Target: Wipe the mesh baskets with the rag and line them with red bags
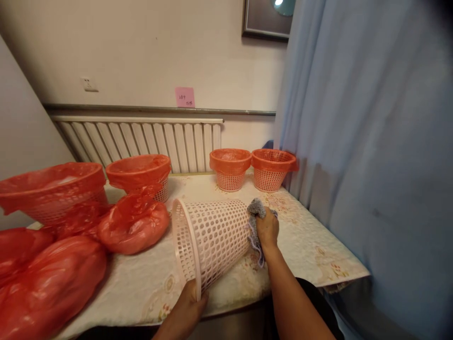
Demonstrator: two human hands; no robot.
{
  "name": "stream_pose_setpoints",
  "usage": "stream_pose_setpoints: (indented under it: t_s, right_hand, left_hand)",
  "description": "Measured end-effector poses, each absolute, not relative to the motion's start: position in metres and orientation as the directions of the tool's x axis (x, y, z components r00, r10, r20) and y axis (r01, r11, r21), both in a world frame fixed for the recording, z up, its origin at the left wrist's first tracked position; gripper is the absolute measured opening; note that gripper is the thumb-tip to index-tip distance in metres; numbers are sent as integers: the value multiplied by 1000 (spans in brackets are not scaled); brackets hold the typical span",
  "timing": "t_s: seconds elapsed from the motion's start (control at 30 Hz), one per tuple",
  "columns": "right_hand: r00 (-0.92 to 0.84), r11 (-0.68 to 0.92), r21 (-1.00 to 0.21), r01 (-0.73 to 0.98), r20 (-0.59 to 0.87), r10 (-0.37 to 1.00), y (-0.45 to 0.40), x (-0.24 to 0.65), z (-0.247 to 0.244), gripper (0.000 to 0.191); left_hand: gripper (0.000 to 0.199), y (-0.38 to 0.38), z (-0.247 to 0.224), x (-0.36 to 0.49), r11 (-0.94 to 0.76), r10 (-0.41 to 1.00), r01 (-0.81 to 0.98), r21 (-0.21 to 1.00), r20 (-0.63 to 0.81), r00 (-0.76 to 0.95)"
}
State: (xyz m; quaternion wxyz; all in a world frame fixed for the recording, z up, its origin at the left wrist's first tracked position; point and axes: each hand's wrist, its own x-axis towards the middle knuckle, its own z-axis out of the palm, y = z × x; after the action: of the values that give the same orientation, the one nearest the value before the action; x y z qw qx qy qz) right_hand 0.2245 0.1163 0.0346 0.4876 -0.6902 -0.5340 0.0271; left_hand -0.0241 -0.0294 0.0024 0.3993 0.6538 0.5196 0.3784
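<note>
While left fingers [191, 288] grip basket rim [195, 250] | right fingers [265, 223]: cloth [255, 208] at base [247, 230]

Basket [221, 233]: pale pink, perforated, tipped sideways over counter [311, 257], mouth facing left. Cloth [255, 219]: gray, purplish edge, bunched against basket's base, end dangling.

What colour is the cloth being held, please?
The cloth is grey and purple, clearest in the head view.
</note>
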Motion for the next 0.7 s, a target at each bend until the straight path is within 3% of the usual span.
stream_pose_setpoints:
  t_s: [0.1,0.23,0.37,0.43,0.53,0.7]
  right_hand:
    - [383,107,-699,707,506,773,109,212,38,25]
    - [128,375,-672,639,573,809,73,166,54,29]
    - [-147,629,-555,545,675,723,22,120,63,27]
    - [-180,664,-477,576,718,672,8,109,61,29]
    - [-158,656,-454,602,738,656,17,115,57,33]
    - [107,401,-612,682,625,773,72,169,55,34]
  left_hand:
    - [36,-25,7,-30,-144,981,398,906,77,180]
    - [36,-22,9,-30,-176,974,399,900,99,205]
    - [28,-24,-1,-26,-201,963,340,919,122,241]
    - [26,-26,-7,-25,-189,966,317,929,117,232]
    - [29,-28,-9,-27,-179,971,336,925,110,214]
    - [40,-30,-10,-34,-127,976,468,874,27,215]
